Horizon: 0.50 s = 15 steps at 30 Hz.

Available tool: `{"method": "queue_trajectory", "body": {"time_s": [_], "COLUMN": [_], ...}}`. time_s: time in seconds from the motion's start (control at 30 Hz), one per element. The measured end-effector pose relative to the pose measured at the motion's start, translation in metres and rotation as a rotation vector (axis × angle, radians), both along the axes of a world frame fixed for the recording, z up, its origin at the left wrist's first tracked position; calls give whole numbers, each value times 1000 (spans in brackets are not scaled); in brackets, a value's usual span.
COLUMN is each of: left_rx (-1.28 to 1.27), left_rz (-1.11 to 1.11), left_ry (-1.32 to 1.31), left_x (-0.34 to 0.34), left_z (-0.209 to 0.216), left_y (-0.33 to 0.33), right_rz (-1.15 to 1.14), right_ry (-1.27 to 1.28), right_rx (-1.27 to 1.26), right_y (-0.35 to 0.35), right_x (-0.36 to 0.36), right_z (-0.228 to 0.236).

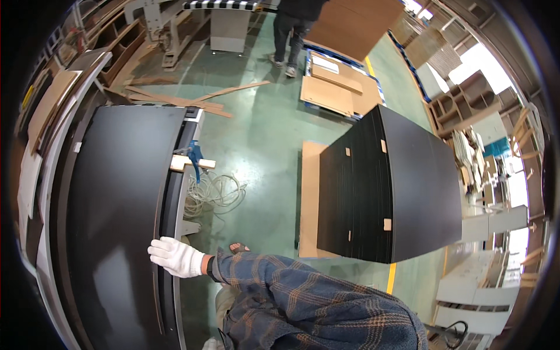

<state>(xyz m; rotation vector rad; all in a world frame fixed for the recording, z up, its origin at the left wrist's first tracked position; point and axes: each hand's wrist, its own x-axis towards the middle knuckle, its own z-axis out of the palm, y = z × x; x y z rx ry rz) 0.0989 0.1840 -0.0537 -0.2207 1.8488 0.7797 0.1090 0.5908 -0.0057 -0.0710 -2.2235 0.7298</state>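
My right hand [178,258], in a white glove, reaches across to the left from a plaid sleeve. Its fingers are bent over the near long edge of a large black panel [116,175], and the thumb is hidden. The panel lies flat on a long machine bed or bench. Farther along the same edge sits a blue clamp-like fitting [196,158] beside a small pale wood block [179,163]. Only a scrap of white glove, my left hand [213,345], shows at the lower border; its fingers are out of sight.
To the right, a tall stack of black panels [423,186] stands on a brown board [310,198]. Coiled pale cable or hose [213,195] lies on the green floor. Cardboard strips [204,96] are scattered farther off. A person [291,32] stands near a pallet with brown sheets [332,87].
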Motion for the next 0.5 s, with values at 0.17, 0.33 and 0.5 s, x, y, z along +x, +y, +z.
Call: {"method": "queue_trajectory", "body": {"time_s": [0.17, 0.33, 0.5], "left_rx": [165, 409, 849], "left_rz": [-263, -273, -18], "left_ry": [15, 81, 46], "left_x": [-61, -73, -112], "left_z": [66, 172, 157], "left_y": [70, 142, 107], "right_rz": [-2, -123, -238], "right_ry": [-28, 24, -35], "right_rx": [26, 108, 76], "right_y": [-4, -11, -32], "right_x": [-2, -5, -10], "right_z": [-4, -10, -13]}}
